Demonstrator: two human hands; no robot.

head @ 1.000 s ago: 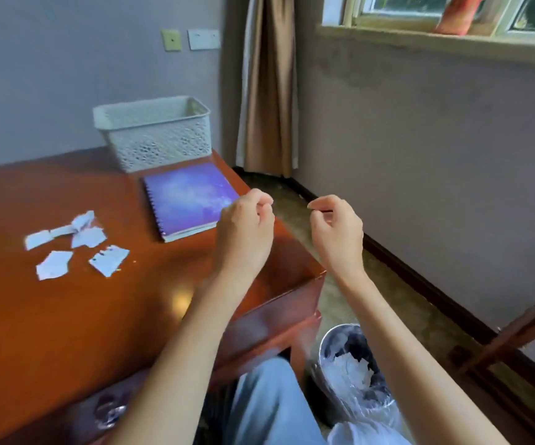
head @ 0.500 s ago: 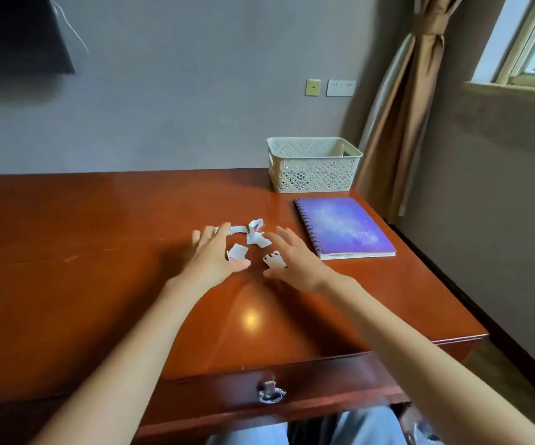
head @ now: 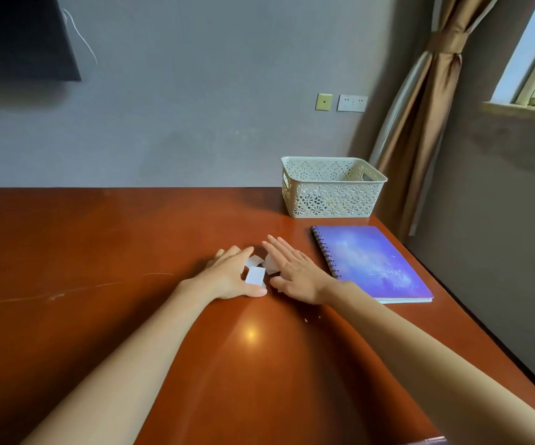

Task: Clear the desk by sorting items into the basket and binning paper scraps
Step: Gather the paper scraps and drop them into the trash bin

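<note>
Now the left hand and right hand, grips spread flat, flank the paper scraps on the bench, left of the notebook; best to sweep inward, then pinch the whole pile.

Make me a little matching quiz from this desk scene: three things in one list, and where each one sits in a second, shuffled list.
Things:
1. basket
2. notebook
3. paper scraps

Places:
A. between the left hand and the right hand
B. farthest back on the desk
C. lying closed near the desk's right edge

Pairs: 1-B, 2-C, 3-A.
</note>
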